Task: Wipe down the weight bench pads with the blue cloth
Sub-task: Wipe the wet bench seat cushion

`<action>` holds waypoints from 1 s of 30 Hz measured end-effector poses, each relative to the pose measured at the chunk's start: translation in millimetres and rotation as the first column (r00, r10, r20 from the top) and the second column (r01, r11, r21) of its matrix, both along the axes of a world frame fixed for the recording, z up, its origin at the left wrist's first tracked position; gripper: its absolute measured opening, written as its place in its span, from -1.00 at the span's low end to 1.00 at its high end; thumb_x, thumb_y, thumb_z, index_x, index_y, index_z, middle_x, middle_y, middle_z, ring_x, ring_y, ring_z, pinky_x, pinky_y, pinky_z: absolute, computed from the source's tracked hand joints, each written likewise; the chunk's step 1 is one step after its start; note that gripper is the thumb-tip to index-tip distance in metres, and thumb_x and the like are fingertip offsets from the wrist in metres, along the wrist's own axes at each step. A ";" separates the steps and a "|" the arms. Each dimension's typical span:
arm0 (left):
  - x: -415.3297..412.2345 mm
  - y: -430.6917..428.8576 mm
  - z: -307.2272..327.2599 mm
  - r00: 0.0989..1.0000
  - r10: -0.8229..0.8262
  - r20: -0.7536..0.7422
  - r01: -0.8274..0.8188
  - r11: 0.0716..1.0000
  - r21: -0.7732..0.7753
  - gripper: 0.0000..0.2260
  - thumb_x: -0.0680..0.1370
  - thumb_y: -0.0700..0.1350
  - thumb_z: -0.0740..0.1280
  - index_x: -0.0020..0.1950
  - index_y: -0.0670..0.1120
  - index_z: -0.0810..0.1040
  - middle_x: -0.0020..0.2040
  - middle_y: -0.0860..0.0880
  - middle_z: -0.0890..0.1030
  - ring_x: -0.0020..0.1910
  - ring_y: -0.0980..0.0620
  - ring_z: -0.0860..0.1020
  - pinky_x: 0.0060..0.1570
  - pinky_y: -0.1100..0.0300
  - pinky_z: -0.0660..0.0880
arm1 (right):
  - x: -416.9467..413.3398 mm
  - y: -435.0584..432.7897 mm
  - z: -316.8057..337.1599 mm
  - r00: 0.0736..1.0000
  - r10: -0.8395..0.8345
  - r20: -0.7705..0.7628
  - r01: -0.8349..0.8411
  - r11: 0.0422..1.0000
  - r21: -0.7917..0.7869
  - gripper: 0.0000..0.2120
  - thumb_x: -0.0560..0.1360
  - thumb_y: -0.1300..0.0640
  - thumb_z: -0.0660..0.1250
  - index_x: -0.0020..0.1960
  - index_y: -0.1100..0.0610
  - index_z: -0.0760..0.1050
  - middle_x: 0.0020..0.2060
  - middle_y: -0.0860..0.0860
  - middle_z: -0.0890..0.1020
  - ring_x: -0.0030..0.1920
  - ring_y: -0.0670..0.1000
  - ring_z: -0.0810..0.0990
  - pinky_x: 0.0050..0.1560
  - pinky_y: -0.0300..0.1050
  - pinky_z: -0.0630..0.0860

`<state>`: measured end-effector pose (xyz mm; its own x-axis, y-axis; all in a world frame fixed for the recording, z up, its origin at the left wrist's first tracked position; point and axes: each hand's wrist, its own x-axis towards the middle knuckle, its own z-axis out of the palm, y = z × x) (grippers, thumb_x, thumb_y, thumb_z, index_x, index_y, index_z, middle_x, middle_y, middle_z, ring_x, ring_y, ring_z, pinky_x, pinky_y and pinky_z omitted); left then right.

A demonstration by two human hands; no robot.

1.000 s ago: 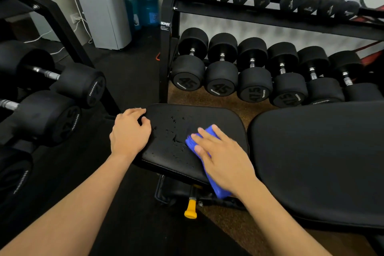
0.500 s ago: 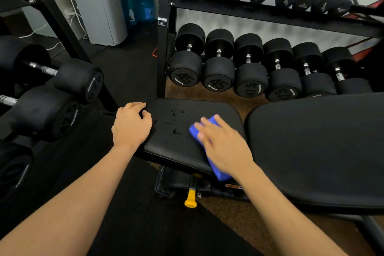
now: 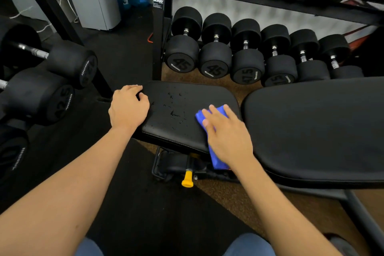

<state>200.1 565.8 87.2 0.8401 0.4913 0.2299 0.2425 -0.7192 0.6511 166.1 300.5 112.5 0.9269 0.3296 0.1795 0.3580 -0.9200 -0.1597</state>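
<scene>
**Flat palm, loose cloth**

My right grip (image 3: 228, 137) lies flat with straight fingers, pinching nothing, pressing the blue cloth (image 3: 218, 159) onto the seat pad (image 3: 187, 135). The cloth's long axis runs from its tail hanging below my wrist to past my fingertips, pointing far-left. Unpinched, it may slip out. Droplets (image 3: 174, 110) left of it could get missed. My left grip (image 3: 129, 107) curls over the pad's corner.

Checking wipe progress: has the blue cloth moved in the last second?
Yes. The blue cloth slid right under the right hand, nearer the right edge of the seat pad, away from the droplets.
</scene>
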 end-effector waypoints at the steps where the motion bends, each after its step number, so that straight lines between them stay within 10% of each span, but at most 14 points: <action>1: 0.0 0.9 -0.2 1.000 0.000 0.000 0.000 1.000 0.002 -0.66 0.64 -0.03 0.22 0.38 0.00 0.58 0.39 0.04 0.54 0.38 -0.08 0.45 0.21 -0.09 0.48 | -16.1 -2.5 -2.6 0.999 0.044 -0.001 -0.043 0.999 0.025 -0.58 0.70 -0.05 0.04 0.51 -0.03 0.38 0.50 -0.06 0.41 0.55 0.15 0.23 0.27 0.12 0.45; 11: 1.3 4.0 -3.1 1.000 0.003 0.031 -0.003 1.000 0.003 -0.66 0.63 -0.03 0.23 0.37 -0.02 0.59 0.36 0.02 0.57 0.36 -0.06 0.48 0.19 -0.06 0.50 | 59.1 -15.4 -0.5 0.958 -0.229 -0.174 0.253 0.959 0.130 -0.55 0.71 -0.04 -0.04 0.56 -0.04 0.27 0.58 -0.08 0.25 0.60 0.13 0.06 0.40 0.20 0.29; 16: 3.3 2.7 -3.0 1.000 0.008 0.029 -0.008 1.000 -0.010 -0.66 0.63 -0.02 0.23 0.37 0.00 0.59 0.35 0.05 0.57 0.33 -0.04 0.50 0.18 -0.08 0.54 | -9.7 20.5 -6.3 0.928 -0.371 -0.005 0.371 0.928 0.004 -0.54 0.68 -0.05 -0.01 0.53 -0.03 0.33 0.52 -0.06 0.35 0.56 0.19 0.17 0.32 0.20 0.36; 22: 2.6 6.4 -2.1 1.000 -0.013 0.017 0.013 1.000 -0.008 -0.66 0.64 -0.03 0.22 0.38 0.00 0.58 0.38 0.05 0.55 0.36 -0.04 0.45 0.18 -0.05 0.49 | 4.1 100.4 -3.5 0.976 -0.211 -0.058 0.208 0.976 -0.062 -0.52 0.65 -0.03 0.01 0.55 0.04 0.25 0.55 0.01 0.30 0.57 0.25 0.11 0.39 0.24 0.26; 30: 4.1 6.1 -4.2 0.999 -0.011 0.037 0.012 0.999 -0.038 -0.67 0.63 -0.04 0.24 0.36 0.00 0.59 0.35 0.04 0.57 0.35 -0.03 0.47 0.15 -0.10 0.51 | 13.1 15.5 -5.3 0.881 -0.467 -0.082 0.470 0.882 0.024 -0.53 0.69 -0.06 -0.05 0.56 -0.01 0.26 0.54 -0.06 0.31 0.56 0.17 0.13 0.39 0.23 0.28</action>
<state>204.2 571.8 83.0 0.8369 0.4908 0.2424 0.2096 -0.6964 0.6863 179.1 316.0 107.3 0.9821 -0.1525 0.1107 -0.1268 -0.9693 -0.2104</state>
